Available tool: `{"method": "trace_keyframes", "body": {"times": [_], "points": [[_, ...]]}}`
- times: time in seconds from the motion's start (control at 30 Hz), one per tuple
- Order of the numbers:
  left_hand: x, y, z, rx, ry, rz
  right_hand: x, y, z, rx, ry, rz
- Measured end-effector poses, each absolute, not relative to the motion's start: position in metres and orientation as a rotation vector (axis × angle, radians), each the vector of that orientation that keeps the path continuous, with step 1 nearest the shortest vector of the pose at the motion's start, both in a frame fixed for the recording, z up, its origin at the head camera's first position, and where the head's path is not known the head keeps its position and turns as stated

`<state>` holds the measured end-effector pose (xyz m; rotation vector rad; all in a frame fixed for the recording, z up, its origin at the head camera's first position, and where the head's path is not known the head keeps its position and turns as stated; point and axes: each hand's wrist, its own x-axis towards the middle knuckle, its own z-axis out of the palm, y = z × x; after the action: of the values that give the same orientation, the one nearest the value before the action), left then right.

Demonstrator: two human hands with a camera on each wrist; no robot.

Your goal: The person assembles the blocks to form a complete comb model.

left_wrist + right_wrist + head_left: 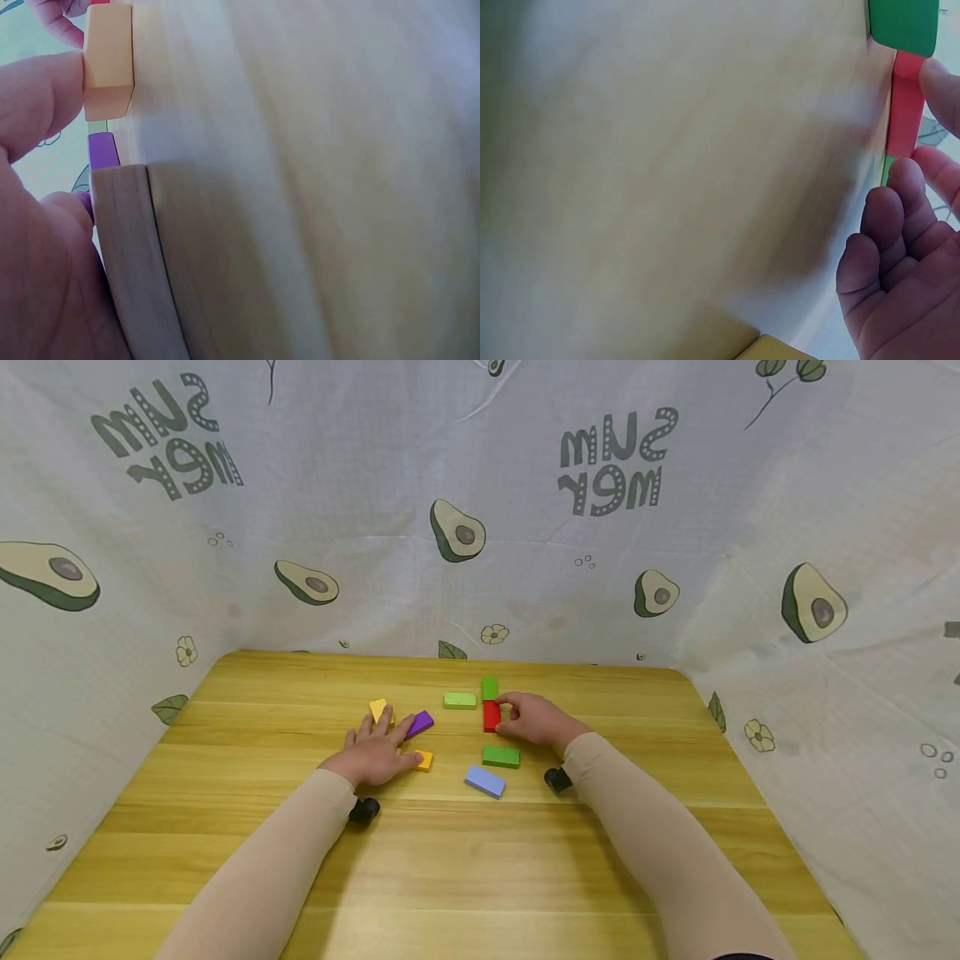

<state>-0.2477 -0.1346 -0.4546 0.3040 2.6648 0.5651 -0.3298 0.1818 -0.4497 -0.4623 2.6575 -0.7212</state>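
Observation:
My right hand (536, 720) pinches a red domino-like block (491, 717) between thumb and index finger. Its far end meets a green block (490, 687); in the right wrist view the red block (907, 112) lies on the table. My left hand (371, 760) rests palm down with fingers spread. Its thumb touches an orange block (424, 762), seen standing clear of the palm in the left wrist view. Near its fingertips lie a purple block (420, 723) and a light yellow block (377, 709), partly covered. A plain wood piece (139, 247) shows beside the palm.
A lime block (460, 701) lies left of the red one. Nearer the person are another green block (501, 757) and a light blue block (485, 782). The wooden table (465, 877) meets a printed cloth (375, 585) at its back and sides.

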Motion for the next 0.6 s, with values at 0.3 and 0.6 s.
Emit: {"method": "trace_keyframes", "body": {"times": [0.3, 0.6], "points": [[-0.247, -0.1345, -0.453, 0.303, 2.656, 0.575, -0.3331, 0.182, -0.4507, -0.479, 2.674, -0.687], [-0.2474, -0.135, -0.4534, 0.31, 2.663, 0.564, -0.334, 0.1821, -0.4516, -0.488, 2.679, -0.682]]}}
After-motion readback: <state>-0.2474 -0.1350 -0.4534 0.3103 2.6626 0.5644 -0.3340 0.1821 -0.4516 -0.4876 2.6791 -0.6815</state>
